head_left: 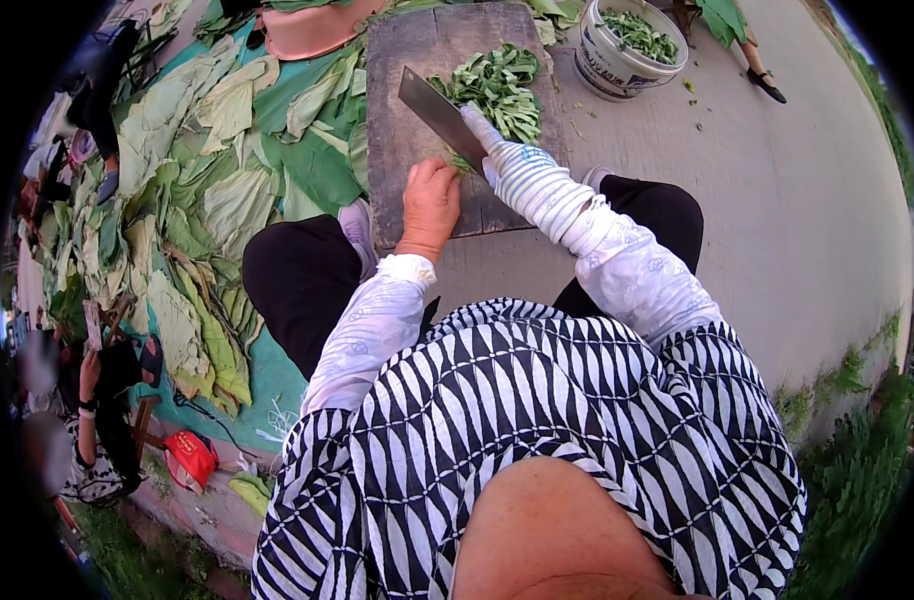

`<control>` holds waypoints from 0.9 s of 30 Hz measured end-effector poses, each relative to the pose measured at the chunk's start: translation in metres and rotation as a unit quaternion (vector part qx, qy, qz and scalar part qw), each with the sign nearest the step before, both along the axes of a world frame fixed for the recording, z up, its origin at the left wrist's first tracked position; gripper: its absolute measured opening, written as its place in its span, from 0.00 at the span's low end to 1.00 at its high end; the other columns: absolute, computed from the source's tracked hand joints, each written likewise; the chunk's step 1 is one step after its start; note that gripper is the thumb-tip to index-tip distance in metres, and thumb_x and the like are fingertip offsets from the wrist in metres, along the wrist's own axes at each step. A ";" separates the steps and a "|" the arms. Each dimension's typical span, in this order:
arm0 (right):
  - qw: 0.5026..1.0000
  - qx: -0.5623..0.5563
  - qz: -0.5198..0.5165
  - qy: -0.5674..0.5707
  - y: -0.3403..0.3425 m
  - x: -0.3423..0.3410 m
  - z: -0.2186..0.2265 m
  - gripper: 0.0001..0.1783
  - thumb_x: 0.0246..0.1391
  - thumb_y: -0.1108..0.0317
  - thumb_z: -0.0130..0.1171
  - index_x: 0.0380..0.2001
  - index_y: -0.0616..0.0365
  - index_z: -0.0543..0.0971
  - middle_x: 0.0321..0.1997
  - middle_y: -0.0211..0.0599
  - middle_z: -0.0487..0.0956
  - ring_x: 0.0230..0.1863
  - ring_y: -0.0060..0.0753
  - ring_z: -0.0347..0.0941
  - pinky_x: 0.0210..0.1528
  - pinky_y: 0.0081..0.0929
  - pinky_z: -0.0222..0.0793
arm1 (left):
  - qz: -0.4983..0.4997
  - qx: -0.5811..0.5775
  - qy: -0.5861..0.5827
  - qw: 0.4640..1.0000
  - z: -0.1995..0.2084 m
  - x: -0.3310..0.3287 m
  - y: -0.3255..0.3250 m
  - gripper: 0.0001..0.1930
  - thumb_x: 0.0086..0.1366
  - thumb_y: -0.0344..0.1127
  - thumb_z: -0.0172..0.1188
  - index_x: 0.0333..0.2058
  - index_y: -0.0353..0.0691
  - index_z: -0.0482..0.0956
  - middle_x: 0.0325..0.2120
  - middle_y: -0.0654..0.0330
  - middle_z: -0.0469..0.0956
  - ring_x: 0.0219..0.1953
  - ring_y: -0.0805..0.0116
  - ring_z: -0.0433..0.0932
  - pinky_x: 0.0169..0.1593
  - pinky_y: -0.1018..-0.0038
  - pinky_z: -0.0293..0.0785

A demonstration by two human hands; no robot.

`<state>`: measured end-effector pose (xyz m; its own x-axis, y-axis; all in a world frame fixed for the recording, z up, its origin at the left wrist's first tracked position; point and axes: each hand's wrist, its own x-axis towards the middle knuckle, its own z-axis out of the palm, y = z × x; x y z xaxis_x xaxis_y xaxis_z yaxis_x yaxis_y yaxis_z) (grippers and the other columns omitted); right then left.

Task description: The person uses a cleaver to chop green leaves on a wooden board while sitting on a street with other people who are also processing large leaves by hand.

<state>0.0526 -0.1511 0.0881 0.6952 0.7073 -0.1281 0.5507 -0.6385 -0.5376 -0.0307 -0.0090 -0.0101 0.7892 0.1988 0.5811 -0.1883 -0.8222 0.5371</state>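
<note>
My right hand (515,165), in a striped white glove, is closed round the grip of a cleaver (439,115). The broad blade slants up and left over a worn wooden board (402,60). Bare and curled, my left hand (432,203) rests at the near part of the board, left of the blade. A little green leaf (460,163) shows at its fingertips; most of what they pinch is hidden. Beyond the blade lies a heap of chopped green leaves (502,85), close to my right hand's fingers.
A white bucket (602,75) of chopped greens stands right of the board. Large leaves (242,205) cover a green sheet (282,375) at left, with a pink tub (312,30) behind. My knees flank the board. Other people sit at far left; a person's foot (765,85) is at upper right.
</note>
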 end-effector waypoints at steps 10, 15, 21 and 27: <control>0.997 -0.041 0.061 -0.018 -0.030 -0.019 0.018 0.37 0.53 0.72 0.47 0.65 0.40 0.49 0.23 0.53 0.77 0.24 0.52 0.75 0.26 0.44 0.70 | 0.004 -0.017 -0.020 1.000 -0.001 0.004 0.001 0.07 0.48 0.25 0.61 0.28 0.38 0.74 0.31 0.56 0.74 0.36 0.53 0.72 0.39 0.65 0.71; 0.993 -0.041 0.094 -0.056 -0.036 -0.023 0.017 0.37 0.50 0.75 0.46 0.65 0.45 0.52 0.24 0.52 0.77 0.24 0.51 0.75 0.26 0.44 0.70 | 0.006 -0.009 -0.025 1.000 -0.001 0.003 0.001 0.06 0.48 0.24 0.60 0.26 0.38 0.75 0.31 0.56 0.74 0.35 0.54 0.73 0.39 0.65 0.71; 0.990 -0.070 0.112 -0.043 -0.029 -0.023 0.024 0.37 0.49 0.77 0.44 0.64 0.47 0.52 0.27 0.52 0.78 0.26 0.51 0.76 0.27 0.43 0.71 | 0.003 -0.018 -0.026 0.999 -0.004 0.004 0.002 0.06 0.47 0.23 0.60 0.27 0.38 0.76 0.31 0.56 0.74 0.35 0.54 0.73 0.39 0.66 0.71; 0.993 0.018 0.097 -0.059 0.003 -0.004 -0.008 0.35 0.51 0.75 0.43 0.64 0.45 0.53 0.26 0.54 0.77 0.26 0.52 0.76 0.28 0.43 0.71 | 0.007 -0.017 -0.003 1.000 0.000 0.006 0.000 0.06 0.47 0.24 0.60 0.27 0.38 0.75 0.32 0.56 0.74 0.36 0.54 0.73 0.40 0.65 0.71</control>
